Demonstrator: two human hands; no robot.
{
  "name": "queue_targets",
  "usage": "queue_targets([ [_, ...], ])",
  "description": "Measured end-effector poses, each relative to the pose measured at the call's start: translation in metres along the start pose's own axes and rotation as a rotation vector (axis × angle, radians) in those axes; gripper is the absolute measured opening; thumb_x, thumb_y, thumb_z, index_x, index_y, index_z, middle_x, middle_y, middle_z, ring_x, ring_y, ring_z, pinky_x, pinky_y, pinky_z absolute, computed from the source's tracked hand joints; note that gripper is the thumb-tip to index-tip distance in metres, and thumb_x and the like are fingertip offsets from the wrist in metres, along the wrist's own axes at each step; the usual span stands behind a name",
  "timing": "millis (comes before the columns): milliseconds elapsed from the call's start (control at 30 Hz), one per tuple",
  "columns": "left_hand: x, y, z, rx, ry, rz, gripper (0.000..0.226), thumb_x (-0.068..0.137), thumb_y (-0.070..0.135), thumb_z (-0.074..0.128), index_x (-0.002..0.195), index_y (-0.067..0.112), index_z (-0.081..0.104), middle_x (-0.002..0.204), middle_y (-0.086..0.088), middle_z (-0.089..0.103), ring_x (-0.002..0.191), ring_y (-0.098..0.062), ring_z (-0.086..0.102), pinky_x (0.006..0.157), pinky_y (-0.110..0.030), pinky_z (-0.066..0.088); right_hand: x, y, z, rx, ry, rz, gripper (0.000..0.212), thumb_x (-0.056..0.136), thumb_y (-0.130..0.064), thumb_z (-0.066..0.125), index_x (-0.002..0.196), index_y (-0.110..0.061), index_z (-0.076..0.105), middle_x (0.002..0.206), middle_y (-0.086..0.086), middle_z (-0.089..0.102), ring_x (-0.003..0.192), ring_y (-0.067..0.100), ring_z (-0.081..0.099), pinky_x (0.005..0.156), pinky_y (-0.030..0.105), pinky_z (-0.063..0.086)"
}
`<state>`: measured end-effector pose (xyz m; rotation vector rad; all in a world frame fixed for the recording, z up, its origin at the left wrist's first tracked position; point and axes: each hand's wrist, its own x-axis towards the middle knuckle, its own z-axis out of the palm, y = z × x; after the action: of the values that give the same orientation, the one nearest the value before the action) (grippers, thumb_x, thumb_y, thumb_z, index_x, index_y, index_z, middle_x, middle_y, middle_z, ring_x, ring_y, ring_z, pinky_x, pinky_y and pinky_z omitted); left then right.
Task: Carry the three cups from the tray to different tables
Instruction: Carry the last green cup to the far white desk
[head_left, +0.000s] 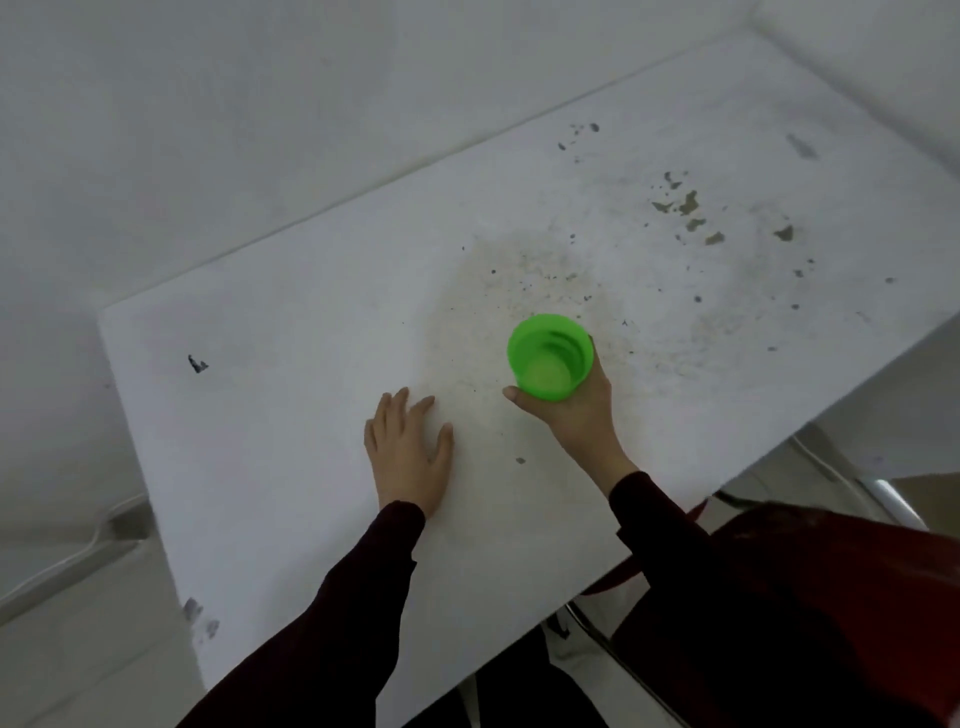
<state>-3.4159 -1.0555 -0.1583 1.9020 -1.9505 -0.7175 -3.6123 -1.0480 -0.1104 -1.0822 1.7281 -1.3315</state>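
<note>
Head view: right hand (574, 410) wraps the green cup (549, 356) from the near side, upright over the stained white table (291, 332) (contact unclear), likely for set-down. Left hand (408, 452) rests with fingers spread, holding nothing, probably bracing.

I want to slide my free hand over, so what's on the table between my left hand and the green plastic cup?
Nothing: in the head view only bare, stained white tabletop lies between the left hand and the green plastic cup, which the right hand grips.
</note>
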Motion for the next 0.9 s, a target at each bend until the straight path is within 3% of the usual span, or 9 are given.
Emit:
queue_targets([
  [167,-0.004,-0.002,0.015,0.229,0.031,0.06,0.06,0.091,0.05,0.034,0.144,0.023,0.037,0.157,-0.01,0.028,0.148,-0.029,0.017,0.118,-0.05,0.013,0.042,0.01,0.029,-0.001,-0.111,-0.005,0.065,0.048,-0.053,0.087,0.1,-0.061,0.049,0.099,-0.043,0.059,0.093,-0.018,0.056,0.074,0.001,0.043],
  [433,-0.003,-0.004,0.021,0.288,0.039,0.039,0.061,0.092,0.051,0.032,0.148,0.028,0.026,0.16,-0.005,0.019,0.149,-0.022,0.006,0.12,-0.046,0.007,0.086,0.021,0.063,0.03,-0.162,-0.018,0.067,0.05,-0.047,0.087,0.104,-0.046,0.048,0.102,-0.026,0.059,0.093,-0.018,0.055,0.077,0.002,0.044],
  [667,-0.003,-0.004,0.022,0.3,0.031,0.03,0.061,0.092,0.051,0.033,0.149,0.03,0.023,0.161,-0.004,0.016,0.15,-0.021,0.004,0.12,-0.046,0.007,0.096,0.033,0.072,0.052,-0.17,0.008,0.065,0.05,-0.044,0.09,0.104,-0.048,0.053,0.099,-0.034,0.063,0.093,-0.012,0.06,0.076,0.005,0.046],
  [900,-0.003,-0.009,0.025,0.305,0.06,0.035,0.061,0.092,0.051,0.033,0.148,0.03,0.025,0.16,-0.004,0.019,0.149,-0.021,0.006,0.12,-0.047,0.009,0.093,0.04,0.059,0.059,-0.16,0.025,0.073,0.053,-0.04,0.09,0.115,-0.035,0.052,0.106,-0.021,0.062,0.096,-0.014,0.058,0.078,0.004,0.046],
])
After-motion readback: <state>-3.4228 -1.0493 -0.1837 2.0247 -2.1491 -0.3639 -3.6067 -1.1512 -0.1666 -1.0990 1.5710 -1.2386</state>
